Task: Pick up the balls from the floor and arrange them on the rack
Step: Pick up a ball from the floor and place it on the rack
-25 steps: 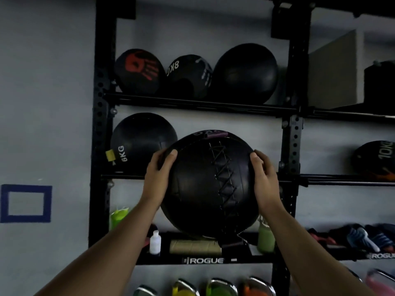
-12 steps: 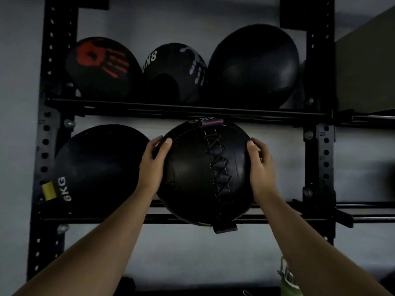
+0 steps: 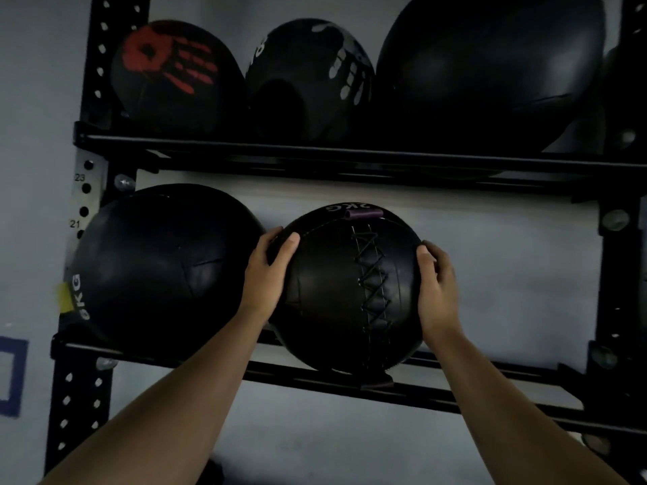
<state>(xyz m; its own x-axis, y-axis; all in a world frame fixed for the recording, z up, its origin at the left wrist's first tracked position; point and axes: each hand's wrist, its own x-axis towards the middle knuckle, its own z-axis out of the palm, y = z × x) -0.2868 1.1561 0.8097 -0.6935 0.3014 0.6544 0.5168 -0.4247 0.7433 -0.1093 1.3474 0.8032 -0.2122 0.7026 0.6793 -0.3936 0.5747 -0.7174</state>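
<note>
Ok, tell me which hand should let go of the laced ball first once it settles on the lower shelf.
Probably the right hand: its side faces open shelf. The left hand is wedged between the laced ball and the 6KG ball, so it could steady the ball until it sits on the rails.

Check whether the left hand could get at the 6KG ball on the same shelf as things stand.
Probably yes, once it lets go: the left hand is pressed against the laced ball, and the 6KG ball sits right beside it on the lower shelf, with nothing between them.
</note>
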